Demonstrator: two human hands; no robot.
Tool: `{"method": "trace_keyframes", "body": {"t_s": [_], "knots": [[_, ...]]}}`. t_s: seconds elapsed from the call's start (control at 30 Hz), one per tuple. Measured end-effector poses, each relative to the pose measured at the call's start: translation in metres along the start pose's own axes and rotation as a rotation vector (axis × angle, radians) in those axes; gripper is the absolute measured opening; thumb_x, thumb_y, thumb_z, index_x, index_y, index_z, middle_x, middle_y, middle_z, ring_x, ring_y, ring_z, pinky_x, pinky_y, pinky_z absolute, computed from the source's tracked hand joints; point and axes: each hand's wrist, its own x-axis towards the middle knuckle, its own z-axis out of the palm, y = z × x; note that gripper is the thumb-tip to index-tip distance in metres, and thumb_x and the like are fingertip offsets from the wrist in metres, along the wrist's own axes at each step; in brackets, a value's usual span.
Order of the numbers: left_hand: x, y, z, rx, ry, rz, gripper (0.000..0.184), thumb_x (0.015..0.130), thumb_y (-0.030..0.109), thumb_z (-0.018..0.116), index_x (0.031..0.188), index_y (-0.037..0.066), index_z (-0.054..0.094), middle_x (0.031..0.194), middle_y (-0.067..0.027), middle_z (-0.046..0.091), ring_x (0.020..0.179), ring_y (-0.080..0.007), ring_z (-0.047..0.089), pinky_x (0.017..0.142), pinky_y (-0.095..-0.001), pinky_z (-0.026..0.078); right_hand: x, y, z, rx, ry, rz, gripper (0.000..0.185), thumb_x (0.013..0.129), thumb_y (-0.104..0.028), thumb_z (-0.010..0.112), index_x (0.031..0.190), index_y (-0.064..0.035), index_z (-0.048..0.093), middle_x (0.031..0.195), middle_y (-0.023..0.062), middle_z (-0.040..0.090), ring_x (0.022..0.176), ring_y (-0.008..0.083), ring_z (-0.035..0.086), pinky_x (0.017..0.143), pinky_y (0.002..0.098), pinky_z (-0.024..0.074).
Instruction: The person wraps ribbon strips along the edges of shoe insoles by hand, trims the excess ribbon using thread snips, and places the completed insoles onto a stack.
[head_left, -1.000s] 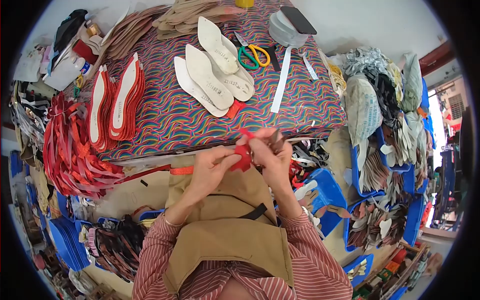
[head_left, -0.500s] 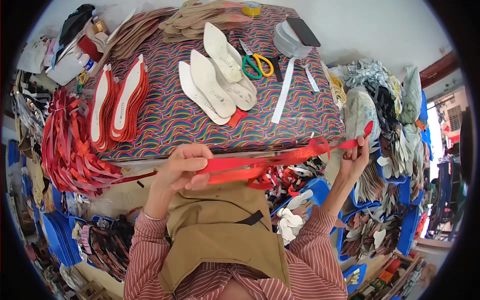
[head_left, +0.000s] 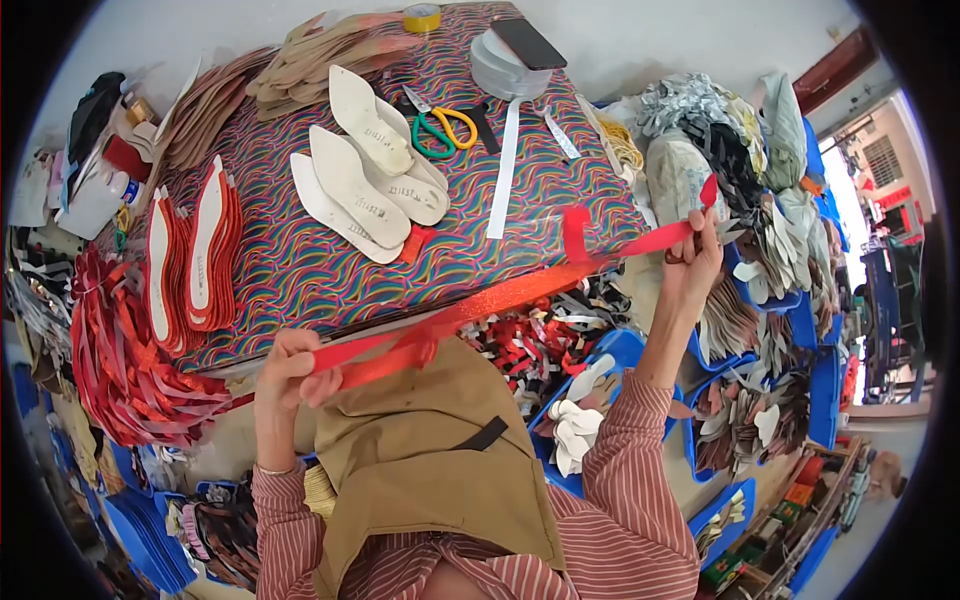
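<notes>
A red ribbon strip (head_left: 478, 305) stretches between my two hands, in front of the table's near edge. Its left part is doubled, and my left hand (head_left: 290, 375) pinches it there. At the other end my right hand (head_left: 694, 250) grips the ribbon, with a short red tip poking up above the fingers. A loop of the ribbon stands up near its middle, over the table edge. Left of my left hand hangs a large bundle of red ribbons (head_left: 125, 350). Cream insoles (head_left: 360, 190) lie on the table beyond my hands, with a small red piece (head_left: 416, 243) beside them.
Stacks of red-edged insoles (head_left: 207, 245) stand at the table's left. Scissors (head_left: 440, 128), a white strip (head_left: 505, 175), a tape roll (head_left: 422, 17) and a phone (head_left: 528, 43) lie farther back. Blue bins (head_left: 625, 350) with scraps and insoles are below and to the right.
My hands have spread apart, my left one going left and down, and the ribbon is drawn out longer and straighter. The view has turned a little, shifting the table leftward.
</notes>
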Motion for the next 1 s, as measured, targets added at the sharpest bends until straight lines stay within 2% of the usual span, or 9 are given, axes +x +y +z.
{"method": "trace_keyframes", "body": {"t_s": [0.03,0.3,0.53,0.6,0.63,0.7,0.73,0.87,1.0], "knots": [[-0.002,-0.001,-0.002,-0.102,-0.039,0.116,0.015,0.085,0.007,0.065,0.08,-0.006,0.061,0.046,-0.0064,0.053,0.031,-0.0132,0.04,0.037,-0.0265,0.037,0.001,0.005,-0.001,0.027,0.014,0.026,0.006,0.1,-0.011,0.053,0.103,-0.0119,0.058,0.082,-0.0003,0.064,0.044,0.0007,0.025,0.039,0.0191,0.0188],[-0.017,0.021,-0.009,0.025,0.039,0.2,0.018,0.088,0.011,0.065,0.08,-0.005,0.06,0.044,-0.0057,0.05,0.03,-0.0127,0.037,0.037,-0.0275,0.035,0.033,-0.011,-0.095,-0.11,0.02,-0.051,0.017,0.099,-0.008,0.052,0.115,-0.0054,0.059,0.09,-0.0006,0.067,0.047,0.0008,0.031,0.041,0.0176,0.0225],[-0.018,0.033,-0.017,0.019,0.152,0.08,0.01,0.09,0.008,0.062,0.088,-0.002,0.062,0.047,-0.0027,0.047,0.033,-0.0109,0.032,0.037,-0.0264,0.03,0.035,-0.035,-0.149,-0.439,0.335,-0.219,0.011,0.094,-0.012,0.058,0.092,-0.0075,0.068,0.082,-0.0004,0.067,0.048,0.0022,0.035,0.044,0.0175,0.0277],[-0.004,0.03,0.005,-0.021,0.23,0.006,0.005,0.09,0.006,0.061,0.092,0.001,0.063,0.049,-0.0015,0.046,0.036,-0.0096,0.031,0.038,-0.0259,0.028,0.021,-0.028,-0.147,-0.986,0.283,-0.107,0.013,0.092,-0.016,0.061,0.092,-0.0057,0.07,0.082,-0.0003,0.067,0.053,0.006,0.04,0.049,0.0214,0.0337],[0.007,0.025,0.018,0.074,0.286,-0.049,0.005,0.09,0.005,0.061,0.091,0.001,0.063,0.051,-0.0022,0.048,0.038,-0.0096,0.034,0.039,-0.0246,0.029,0.01,-0.016,-0.118,-0.986,0.272,-0.107,0.013,0.092,-0.016,0.061,0.092,-0.0057,0.07,0.082,-0.0003,0.067,0.053,0.006,0.04,0.049,0.0214,0.0337],[0.024,0.011,0.03,0.107,0.296,-0.112,0.006,0.09,0.007,0.063,0.091,0.001,0.065,0.053,-0.0037,0.053,0.039,-0.0096,0.039,0.038,-0.0224,0.031,-0.033,0.019,-0.049,-1.651,0.031,-0.415,0.018,0.09,-0.021,0.065,0.095,-0.0051,0.072,0.087,0.0002,0.068,0.062,0.0116,0.051,0.058,0.0248,0.0411],[0.032,0.005,0.036,0.145,0.289,-0.143,0.007,0.089,0.008,0.065,0.091,0.0,0.066,0.055,-0.0045,0.055,0.039,-0.0098,0.041,0.038,-0.0213,0.033,-0.056,0.032,-0.009,-1.658,-0.041,-0.29,0.02,0.09,-0.02,0.065,0.104,-0.0066,0.071,0.095,0.0025,0.07,0.078,0.0156,0.059,0.069,0.0255,0.0455],[0.054,-0.006,0.061,0.256,0.233,-0.202,0.012,0.088,0.01,0.068,0.091,-0.001,0.068,0.059,-0.0056,0.061,0.041,-0.0089,0.047,0.037,-0.0187,0.034,-0.128,0.086,0.102,-0.807,-0.532,0.42,0.032,0.083,-0.003,0.067,0.115,-0.0028,0.067,0.119,0.0033,0.065,0.073,0.0074,0.053,0.066,0.0205,0.0438],[0.057,-0.006,0.058,0.342,0.202,-0.232,0.009,0.087,0.005,0.066,0.092,-0.002,0.069,0.06,-0.006,0.061,0.042,-0.0084,0.047,0.039,-0.0182,0.035,-0.142,0.117,0.133,-0.576,-0.828,0.655,0.019,0.083,-0.002,0.065,0.101,0.0,0.068,0.091,0.0027,0.068,0.064,0.0052,0.051,0.055,0.0173,0.0382]]}}
